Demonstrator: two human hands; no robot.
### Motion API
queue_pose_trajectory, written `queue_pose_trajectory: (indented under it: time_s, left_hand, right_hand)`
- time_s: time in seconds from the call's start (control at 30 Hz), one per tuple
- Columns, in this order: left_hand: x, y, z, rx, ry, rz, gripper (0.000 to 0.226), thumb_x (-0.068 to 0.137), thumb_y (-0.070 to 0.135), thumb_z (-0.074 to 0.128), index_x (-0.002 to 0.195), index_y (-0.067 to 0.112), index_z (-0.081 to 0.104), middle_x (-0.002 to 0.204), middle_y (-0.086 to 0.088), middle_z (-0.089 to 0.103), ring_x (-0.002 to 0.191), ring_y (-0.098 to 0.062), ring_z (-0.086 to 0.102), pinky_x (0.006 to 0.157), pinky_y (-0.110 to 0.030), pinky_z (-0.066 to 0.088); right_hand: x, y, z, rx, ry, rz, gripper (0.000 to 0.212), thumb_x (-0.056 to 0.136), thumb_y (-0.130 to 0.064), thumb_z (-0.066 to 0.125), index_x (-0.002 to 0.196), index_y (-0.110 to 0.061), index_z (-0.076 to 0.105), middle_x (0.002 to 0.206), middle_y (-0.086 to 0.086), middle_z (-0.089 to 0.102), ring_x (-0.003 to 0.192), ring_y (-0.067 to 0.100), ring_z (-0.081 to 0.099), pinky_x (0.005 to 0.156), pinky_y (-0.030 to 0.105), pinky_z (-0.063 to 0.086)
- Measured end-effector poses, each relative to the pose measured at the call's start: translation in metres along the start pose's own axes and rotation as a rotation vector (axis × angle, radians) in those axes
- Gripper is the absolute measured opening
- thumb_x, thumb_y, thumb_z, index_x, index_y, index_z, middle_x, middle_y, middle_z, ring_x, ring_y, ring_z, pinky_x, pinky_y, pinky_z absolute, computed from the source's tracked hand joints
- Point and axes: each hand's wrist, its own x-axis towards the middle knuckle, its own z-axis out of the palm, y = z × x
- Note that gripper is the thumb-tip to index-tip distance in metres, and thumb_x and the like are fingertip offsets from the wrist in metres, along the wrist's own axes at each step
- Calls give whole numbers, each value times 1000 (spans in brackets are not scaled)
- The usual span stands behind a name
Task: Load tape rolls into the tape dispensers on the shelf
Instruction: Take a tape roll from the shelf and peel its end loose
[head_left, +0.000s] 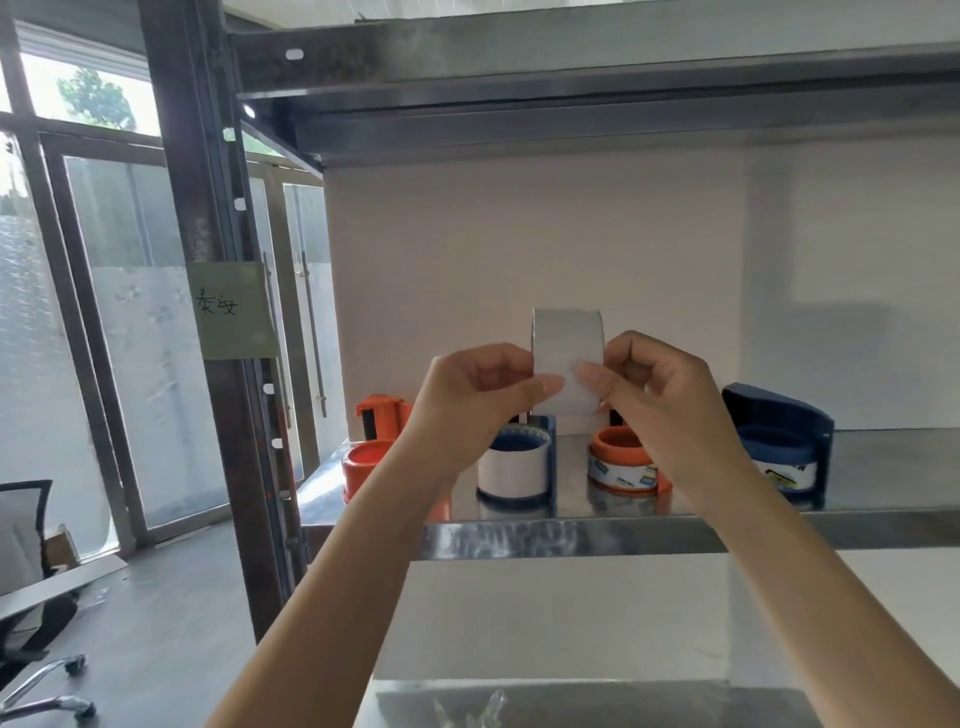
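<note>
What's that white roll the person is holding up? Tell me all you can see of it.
The tape roll is plain white and wide, with no print visible, seen edge-on so its core is hidden. It is held upright in the air above the dispensers. The left hand and right hand pinch it from either side, thumbs on its lower front.

Left grip (480, 397), right grip (662, 402) and forearms (363, 566) are bare.

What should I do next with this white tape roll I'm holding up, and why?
Probably lower the white tape roll, pinched between left hand and right hand, onto the far-left orange dispenser: its hub looks bare, while the middle blue dispenser, second orange dispenser and right blue dispenser already carry rolls.
</note>
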Motion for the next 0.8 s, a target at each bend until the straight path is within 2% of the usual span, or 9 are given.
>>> queue_pose_trajectory:
  time_s: [0.1, 0.2, 0.3, 0.37, 0.47, 0.6, 0.7, 0.8]
  left_hand:
    - [-1, 3, 1, -40, -30, 13, 7, 75, 7, 74, 82, 7, 72, 80, -5, 75, 71, -13, 69, 70, -22, 54]
    - [-2, 2, 2, -31, -26, 10, 8, 74, 7, 75, 81, 5, 72, 78, -5, 75, 67, -10, 68, 67, -20, 54]
    - [-3, 0, -1, -49, -17, 5, 5, 72, 10, 77, 76, 12, 74, 79, -5, 76, 72, -16, 70, 70, -25, 54]
    - [-4, -2, -4, -63, -24, 2, 9, 71, 14, 77, 80, 10, 74, 84, -10, 76, 80, -25, 71, 77, -33, 55]
    - [-6, -5, -6, -100, -42, -10, 18, 72, 14, 76, 87, 3, 73, 88, -16, 74, 83, -30, 69, 83, -39, 55]
    - [-9, -7, -6, -130, -66, -22, 13, 76, 11, 74, 85, 2, 72, 87, -16, 74, 85, -33, 70, 83, -40, 57]
    - [-9, -11, -1, -154, -104, -23, 12, 77, 12, 74, 85, 3, 72, 88, -16, 74, 91, -38, 68, 85, -44, 56]
    - [-11, -15, 12, -194, -143, -22, 15, 77, 9, 72, 88, -2, 70, 88, -16, 74, 86, -31, 71, 80, -36, 58]
  right_hand:
    - [-5, -2, -4, 21, -30, 15, 6, 85, -18, 65, 81, -22, 66, 84, -5, 72, 78, 7, 68, 66, 14, 53]
    - [-7, -5, -5, 10, -17, 31, 2, 83, -17, 67, 82, -17, 67, 81, -4, 73, 75, 8, 69, 64, 15, 53]
    - [-10, -6, -2, -30, 38, 41, 11, 80, -25, 70, 77, -15, 65, 77, 4, 72, 75, 24, 69, 71, 32, 57]
    - [-12, -7, 0, -35, 58, 44, 14, 78, -27, 71, 72, -17, 64, 73, 4, 70, 71, 27, 67, 71, 36, 55]
    - [-14, -8, 3, -43, 68, 48, 14, 80, -26, 71, 71, -18, 64, 73, 6, 70, 74, 28, 68, 72, 36, 56]
    - [-19, -7, 6, -21, 114, 71, 13, 81, -20, 71, 71, -17, 63, 74, 6, 71, 71, 19, 68, 64, 28, 56]
    - [-26, -5, 5, -24, 169, 95, 12, 81, -19, 70, 72, -16, 64, 76, 8, 71, 70, 18, 67, 62, 28, 57]
    - [-36, -4, -4, -37, 216, 117, 10, 81, -19, 70, 74, -14, 65, 75, 5, 70, 74, 15, 69, 63, 26, 57]
